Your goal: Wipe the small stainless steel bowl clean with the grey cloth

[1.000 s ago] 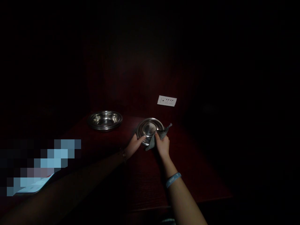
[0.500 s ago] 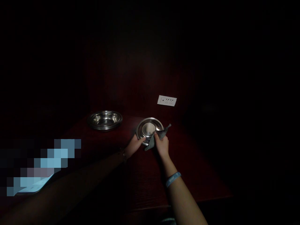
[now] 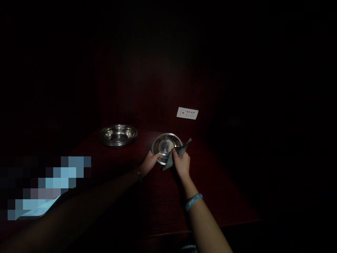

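Observation:
A round, shiny metal dish (image 3: 166, 146) is held tilted above the dark red table (image 3: 168, 207), its inside facing me. My left hand (image 3: 149, 163) grips its lower left rim, thumb on the inside and the other fingers hidden beneath. On the right side of the dish, my right hand (image 3: 182, 163) is closed around a grey-green cloth (image 3: 170, 161). The thumb presses the cloth against the dish, and a twisted corner sticks out to the upper right. A blue band circles my right wrist.
To the left on the table stands a stack of metal dishes (image 3: 118, 136). A white wall socket (image 3: 187, 113) is set in the dark red panel behind. At lower left lies a lit screen (image 3: 43, 207), partly blurred out. The surroundings are very dark.
The dish has shifted slightly left and down together with my left hand. My right hand and the cloth stay in nearly the same place.

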Available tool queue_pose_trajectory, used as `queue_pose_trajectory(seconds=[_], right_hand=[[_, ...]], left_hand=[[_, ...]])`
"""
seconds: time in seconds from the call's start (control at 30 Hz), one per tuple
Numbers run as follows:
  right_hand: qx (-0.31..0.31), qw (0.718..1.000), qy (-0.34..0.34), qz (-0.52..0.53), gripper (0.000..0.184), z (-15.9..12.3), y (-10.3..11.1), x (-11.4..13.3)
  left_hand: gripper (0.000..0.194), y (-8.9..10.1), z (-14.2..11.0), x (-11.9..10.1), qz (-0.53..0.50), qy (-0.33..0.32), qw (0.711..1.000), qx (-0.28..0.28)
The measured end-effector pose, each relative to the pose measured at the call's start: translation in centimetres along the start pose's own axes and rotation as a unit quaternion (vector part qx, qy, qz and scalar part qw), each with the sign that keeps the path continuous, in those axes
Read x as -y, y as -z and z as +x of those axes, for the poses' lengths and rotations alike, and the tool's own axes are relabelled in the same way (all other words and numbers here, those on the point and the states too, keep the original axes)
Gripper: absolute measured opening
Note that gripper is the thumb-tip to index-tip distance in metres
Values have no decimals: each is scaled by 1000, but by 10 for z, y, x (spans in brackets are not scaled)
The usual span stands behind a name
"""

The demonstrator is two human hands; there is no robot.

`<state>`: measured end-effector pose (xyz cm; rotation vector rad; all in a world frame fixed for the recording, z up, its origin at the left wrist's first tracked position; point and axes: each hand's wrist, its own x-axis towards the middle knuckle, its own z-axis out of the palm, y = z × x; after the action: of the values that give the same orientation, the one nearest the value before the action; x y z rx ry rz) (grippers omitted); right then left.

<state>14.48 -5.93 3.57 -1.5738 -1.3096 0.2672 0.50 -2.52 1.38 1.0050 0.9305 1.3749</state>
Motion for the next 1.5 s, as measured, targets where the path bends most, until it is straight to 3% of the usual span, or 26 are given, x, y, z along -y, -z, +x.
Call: queue_pose_trajectory(seconds=[0.2,0.4,0.57,0.93,1.5], right_hand=[[6,1000,-2,-25,28,0,0,0],[13,999,-13,-31,30,0,0,-1],[14,999,-11,-40,31,0,1,-1],[15,1000,-12,-22,30,1,0,-3],[13,1000,-8,-14,28,0,1,-1]], left_hand=[[32,2,2,-3,6,28,1000,-14],[33,2,2,-1,15,6,1000,-7],[32,4,2,0,12,-23,999,33],[30,-1,-2,-4,-5,-11,1000,12],[31,1,-2,-1,3,-25,999,32]])
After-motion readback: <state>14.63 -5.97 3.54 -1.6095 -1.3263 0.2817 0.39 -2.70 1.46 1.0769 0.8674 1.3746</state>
